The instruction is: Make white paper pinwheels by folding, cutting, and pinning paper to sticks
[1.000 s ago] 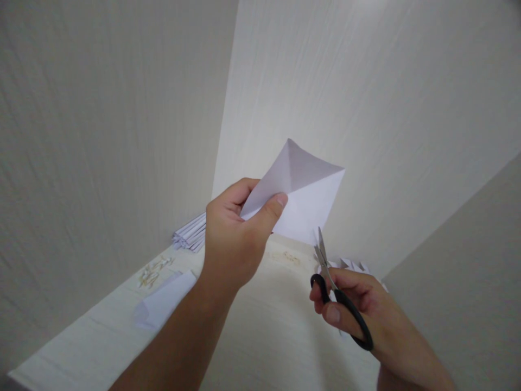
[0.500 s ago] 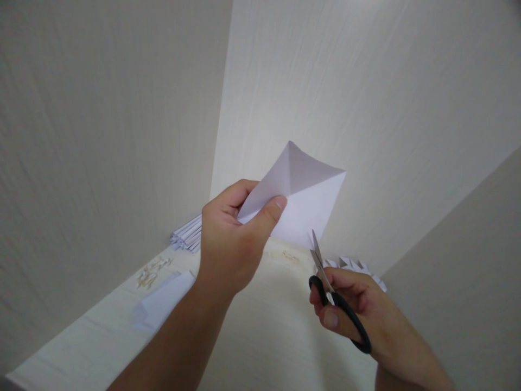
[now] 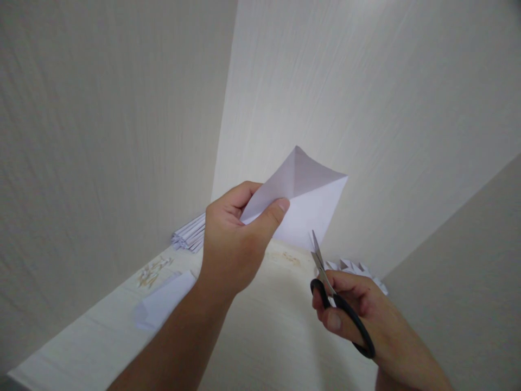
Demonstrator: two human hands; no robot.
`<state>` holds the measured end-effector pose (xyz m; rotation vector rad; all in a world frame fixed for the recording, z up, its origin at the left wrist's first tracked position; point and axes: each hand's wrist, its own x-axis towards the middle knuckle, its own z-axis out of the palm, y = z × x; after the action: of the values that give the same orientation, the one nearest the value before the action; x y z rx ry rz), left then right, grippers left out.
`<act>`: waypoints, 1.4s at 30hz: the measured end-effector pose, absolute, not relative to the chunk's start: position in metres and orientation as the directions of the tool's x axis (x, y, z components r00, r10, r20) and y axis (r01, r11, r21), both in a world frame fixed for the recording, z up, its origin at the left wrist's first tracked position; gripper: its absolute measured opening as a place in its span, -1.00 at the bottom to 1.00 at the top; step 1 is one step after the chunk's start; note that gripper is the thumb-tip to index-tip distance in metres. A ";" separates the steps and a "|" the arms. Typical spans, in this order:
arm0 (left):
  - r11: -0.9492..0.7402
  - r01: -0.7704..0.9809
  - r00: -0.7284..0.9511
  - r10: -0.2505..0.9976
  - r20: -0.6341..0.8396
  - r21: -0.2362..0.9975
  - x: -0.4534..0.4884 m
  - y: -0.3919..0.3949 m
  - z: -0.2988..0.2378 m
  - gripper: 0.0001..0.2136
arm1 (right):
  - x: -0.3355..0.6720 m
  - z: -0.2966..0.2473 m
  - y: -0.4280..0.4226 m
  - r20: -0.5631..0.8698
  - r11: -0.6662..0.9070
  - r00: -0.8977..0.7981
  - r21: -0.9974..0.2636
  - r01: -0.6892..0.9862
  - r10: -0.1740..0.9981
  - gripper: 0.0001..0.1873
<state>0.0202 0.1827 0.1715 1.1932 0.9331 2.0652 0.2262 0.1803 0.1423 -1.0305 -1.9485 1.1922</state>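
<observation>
Your left hand (image 3: pixel 240 244) has hold of a thin white, four-cornered sheet of creased paper (image 3: pixel 315 209). You have it up in the air, above the pale table (image 3: pixel 264 336). Your left thumb presses flat on the front, near where the folds meet, and the other fingers are tucked behind, so the fingers are closed on it with just the paper between.

Your right hand (image 3: pixel 358 304) is curled around a pair of metal scissors with black loop handles (image 3: pixel 323 270). The blades are a little bit apart, and their tips sit by the sheet's bottom corner. You can't tell from here if they touch it.

The sheet should feel very light. It looks soft and bendy, but the folds should make it a bit stiffer along their lines. The far corners have nothing under them, so they may flop or swing away if something pushes them. It could rip or crumple easily, so a soft, flat pinch is best. A good place to hold is near the middle, across a fold. Holding closer to the bottom corner would make it steadier there, but fingers need to be well away from the blades.
</observation>
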 end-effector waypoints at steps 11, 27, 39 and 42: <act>-0.565 -0.166 -0.401 0.788 0.468 0.808 0.020 0.185 0.171 -0.82 | 0.229 0.135 0.181 0.112 0.272 -0.464 -0.917 0.293 0.879 -0.42; -0.564 -0.145 -0.363 0.795 0.486 0.813 0.017 0.184 0.172 -0.81 | 0.230 0.135 0.180 0.080 0.245 -0.417 -0.900 0.360 0.905 -0.41; -0.565 -0.158 -0.299 0.809 0.506 0.810 0.021 0.184 0.167 -0.87 | 0.228 0.138 0.179 0.116 0.269 -0.468 -0.923 0.274 0.876 -0.51; -0.567 -0.139 -0.291 0.807 0.514 0.812 0.021 0.184 0.165 -0.88 | 0.226 0.140 0.179 0.123 0.269 -0.476 -0.929 0.252 0.871 -0.52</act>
<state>0.0214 0.1842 0.1649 1.3106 0.8768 1.9167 0.2257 0.1795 0.1398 -1.0130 -1.8888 1.2102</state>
